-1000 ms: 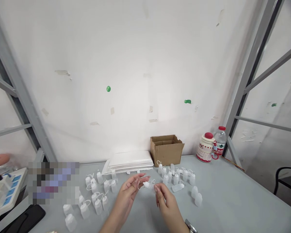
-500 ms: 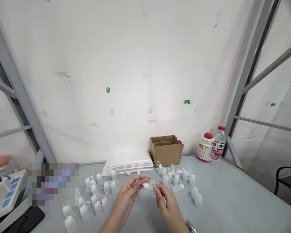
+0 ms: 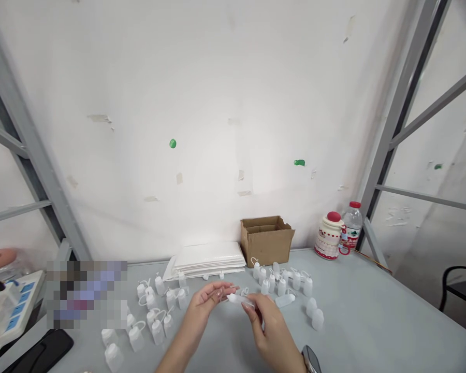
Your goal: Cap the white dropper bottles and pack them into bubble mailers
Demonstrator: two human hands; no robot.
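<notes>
My right hand (image 3: 270,324) grips a small translucent squeeze bottle (image 3: 241,299) between thumb and fingers. The bottle lies sideways, its narrow tip pointing left. Close to that tip is my left hand (image 3: 209,300), thumb bent toward its long, nearly straight fingers; whatever they pinch is too small to make out. On the table behind the hands sits a small clear looped piece (image 3: 244,291). Another squeeze bottle (image 3: 285,300) lies on its side just beyond my right hand.
Several small capped bottles (image 3: 135,338) stand at left, and more bottles (image 3: 281,286) stand at right. Two white pieces (image 3: 317,319) lie farther right. At the back are flat white packages (image 3: 209,257), a cardboard box (image 3: 270,248) and a jug (image 3: 328,238). A phone (image 3: 42,352) lies front left.
The bottle in my right hand has shifted slightly, and more of its body shows. The white strap loop beside my left fingers no longer shows. My right wrist has moved slightly right.
</notes>
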